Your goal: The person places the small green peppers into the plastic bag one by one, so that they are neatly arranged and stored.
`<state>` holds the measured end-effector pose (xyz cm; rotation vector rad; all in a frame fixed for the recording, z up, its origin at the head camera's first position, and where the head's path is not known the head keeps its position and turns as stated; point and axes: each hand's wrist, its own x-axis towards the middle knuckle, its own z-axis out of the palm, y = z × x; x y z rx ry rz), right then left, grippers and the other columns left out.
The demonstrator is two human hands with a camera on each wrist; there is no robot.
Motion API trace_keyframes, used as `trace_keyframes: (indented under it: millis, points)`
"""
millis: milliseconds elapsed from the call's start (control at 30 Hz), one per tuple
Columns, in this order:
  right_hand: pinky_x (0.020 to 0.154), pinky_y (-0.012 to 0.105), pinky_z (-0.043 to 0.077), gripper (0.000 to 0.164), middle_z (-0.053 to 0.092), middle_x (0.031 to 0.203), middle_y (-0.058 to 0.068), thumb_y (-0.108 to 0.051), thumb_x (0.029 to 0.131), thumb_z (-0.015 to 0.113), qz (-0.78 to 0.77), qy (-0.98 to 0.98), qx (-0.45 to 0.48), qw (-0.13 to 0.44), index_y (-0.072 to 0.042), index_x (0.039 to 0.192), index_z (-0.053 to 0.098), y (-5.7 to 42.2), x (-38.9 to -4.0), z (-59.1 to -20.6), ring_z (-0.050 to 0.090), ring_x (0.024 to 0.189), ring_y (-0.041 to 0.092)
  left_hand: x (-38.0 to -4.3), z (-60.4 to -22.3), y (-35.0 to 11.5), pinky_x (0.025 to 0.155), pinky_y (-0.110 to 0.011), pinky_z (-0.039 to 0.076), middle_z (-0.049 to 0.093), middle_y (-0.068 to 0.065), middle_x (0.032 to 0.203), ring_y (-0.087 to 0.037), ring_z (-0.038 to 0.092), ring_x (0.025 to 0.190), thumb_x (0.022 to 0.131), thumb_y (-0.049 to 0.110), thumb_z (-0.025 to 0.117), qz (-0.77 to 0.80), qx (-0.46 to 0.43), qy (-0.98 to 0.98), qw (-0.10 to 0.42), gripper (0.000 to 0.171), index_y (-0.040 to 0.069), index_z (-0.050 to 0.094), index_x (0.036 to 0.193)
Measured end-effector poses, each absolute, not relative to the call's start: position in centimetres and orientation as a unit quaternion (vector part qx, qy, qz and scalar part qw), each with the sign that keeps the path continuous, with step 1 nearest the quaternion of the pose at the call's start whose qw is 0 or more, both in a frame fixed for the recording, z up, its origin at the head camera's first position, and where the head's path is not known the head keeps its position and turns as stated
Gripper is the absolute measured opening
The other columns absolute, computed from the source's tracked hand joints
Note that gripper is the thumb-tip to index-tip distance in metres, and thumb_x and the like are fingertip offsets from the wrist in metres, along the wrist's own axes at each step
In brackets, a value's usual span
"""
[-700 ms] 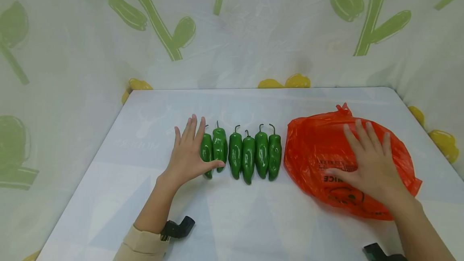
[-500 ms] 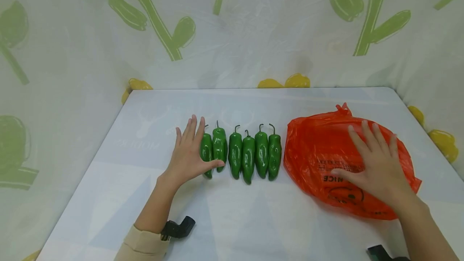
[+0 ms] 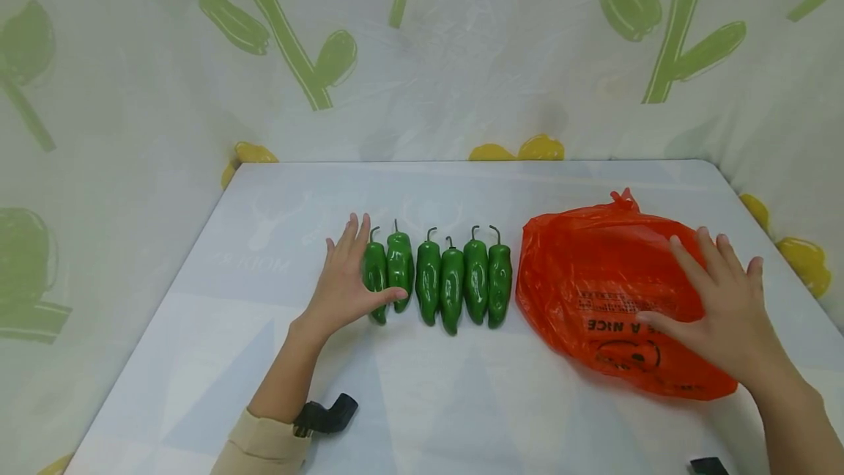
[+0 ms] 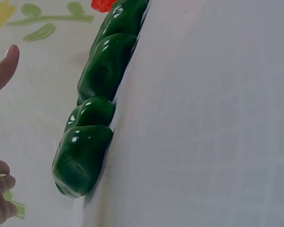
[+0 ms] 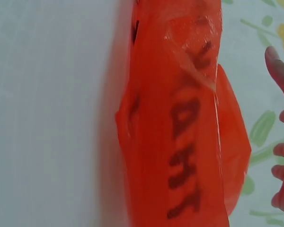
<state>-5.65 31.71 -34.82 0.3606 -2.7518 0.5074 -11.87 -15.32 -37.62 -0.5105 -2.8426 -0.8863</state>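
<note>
Several glossy green peppers (image 3: 451,288) lie side by side in a row on the table, stems pointing to the far edge. My left hand (image 3: 346,281) is spread at the row's left end, its thumb overlapping the leftmost peppers (image 3: 374,270) in the head view. In the left wrist view the peppers (image 4: 83,161) run in a line beside my fingers. A red plastic bag (image 3: 593,277) with black print lies to the right of the row. Over its right side my right hand (image 3: 725,310) is spread, fingers apart, holding nothing. The right wrist view shows the bag (image 5: 180,118) close up.
The pale table (image 3: 422,402) has a straight far edge, with a white curtain or wall cover (image 3: 461,57) printed with green leaves rising behind it. A black wrist-worn device (image 3: 326,414) sits at my left wrist, and another (image 3: 708,466) shows at the bottom right.
My right hand has moved to the right across the bag, uncovering more of its print. My left hand has barely shifted. The peppers and the bag lie where they were.
</note>
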Motion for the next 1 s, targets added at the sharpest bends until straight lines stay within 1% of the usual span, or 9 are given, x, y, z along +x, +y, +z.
trace_keyframes:
  millis: [133,200,333,600,700,767,867,967,1000]
  points:
    - [0.102,0.070,-0.012,0.112,0.011,0.154,0.027,-0.057,0.063,0.078,0.184,-0.962,0.119,0.164,-0.010,0.150,0.025,32.6,-5.5,-35.0,0.005,0.140,0.050,-12.0,-37.9,-15.3,0.113,-0.058,0.003,0.001,-0.016,0.158,-0.038,0.005,0.144,0.065,0.080,0.059,-0.318,-0.157,-0.934,0.037,0.123,0.016,0.002,0.153]
    - [0.102,0.069,-0.013,0.111,0.011,0.154,0.028,-0.056,0.064,0.078,0.190,-0.962,0.114,0.162,-0.009,0.150,0.024,33.1,-5.4,-35.2,0.004,0.140,0.050,-12.0,-37.9,-15.2,0.110,-0.063,0.009,-0.002,-0.014,0.159,-0.044,0.003,0.142,0.068,0.069,0.069,-0.334,-0.141,-0.932,0.016,0.120,0.020,0.000,0.153]
    - [0.102,0.069,-0.013,0.108,0.015,0.153,0.029,-0.054,0.064,0.079,0.218,-0.952,0.122,0.175,-0.010,0.149,0.028,34.2,-5.3,-35.6,0.005,0.140,0.050,-12.0,-38.1,-15.2,0.102,-0.070,0.017,-0.007,-0.008,0.159,-0.051,0.000,0.140,0.070,0.053,0.077,-0.367,-0.103,-0.924,-0.025,0.117,0.029,-0.002,0.153]
    - [0.103,0.063,-0.020,0.100,0.012,0.153,0.029,-0.027,0.065,0.086,0.286,-0.940,0.105,0.155,-0.008,0.147,0.031,36.3,-5.1,-36.5,-0.002,0.141,0.047,-12.5,-39.1,-15.5,0.105,-0.066,0.020,-0.004,-0.010,0.159,-0.037,0.002,0.144,0.069,0.050,0.079,-0.405,-0.083,-0.909,-0.048,0.117,0.028,0.001,0.153]
    - [0.105,0.061,-0.020,0.101,0.007,0.158,0.016,-0.015,0.066,0.085,0.299,-0.941,0.073,0.139,-0.015,0.149,0.027,37.3,-5.3,-37.7,-0.007,0.145,0.035,-12.6,-39.3,-15.6,0.105,-0.065,0.021,-0.003,-0.011,0.159,-0.037,0.004,0.144,0.070,0.048,0.080,-0.414,-0.075,-0.906,-0.054,0.115,0.027,0.003,0.153]
    - [0.104,0.063,-0.018,0.102,0.002,0.160,0.007,-0.011,0.069,0.083,0.301,-0.945,0.045,0.123,-0.019,0.151,0.023,38.2,-5.4,-38.7,-0.011,0.145,0.028,-12.7,-39.5,-15.7,0.106,-0.065,0.021,-0.001,-0.013,0.159,-0.038,0.005,0.144,0.070,0.046,0.080,-0.420,-0.072,-0.903,-0.057,0.114,0.026,0.005,0.153]
    - [0.098,0.073,-0.009,0.100,-0.004,0.160,-0.001,-0.015,0.073,0.080,0.306,-0.948,0.001,0.089,-0.023,0.151,0.018,39.3,-5.5,-39.9,-0.015,0.145,0.027,-12.8,-39.7,-15.8,0.106,-0.064,0.022,0.002,-0.016,0.158,-0.039,0.007,0.144,0.072,0.044,0.080,-0.420,-0.070,-0.902,-0.063,0.111,0.023,0.007,0.154]
    - [0.090,0.079,0.001,0.095,-0.006,0.160,-0.002,-0.020,0.077,0.077,0.318,-0.946,-0.024,0.065,-0.024,0.151,0.019,40.4,-5.5,-40.9,-0.017,0.144,0.028,-12.9,-39.9,-15.9,0.106,-0.064,0.021,0.004,-0.018,0.158,-0.039,0.007,0.144,0.072,0.042,0.080,-0.423,-0.070,-0.901,-0.066,0.110,0.020,0.009,0.154]
    - [0.089,0.080,0.004,0.093,-0.005,0.159,-0.008,-0.020,0.078,0.077,0.322,-0.944,-0.031,0.064,-0.026,0.151,0.020,40.9,-5.6,-41.4,-0.017,0.144,0.022,-12.9,-39.9,-15.9,0.107,-0.064,0.021,0.005,-0.018,0.158,-0.039,0.008,0.143,0.072,0.042,0.080,-0.425,-0.070,-0.900,-0.066,0.110,0.019,0.009,0.154]
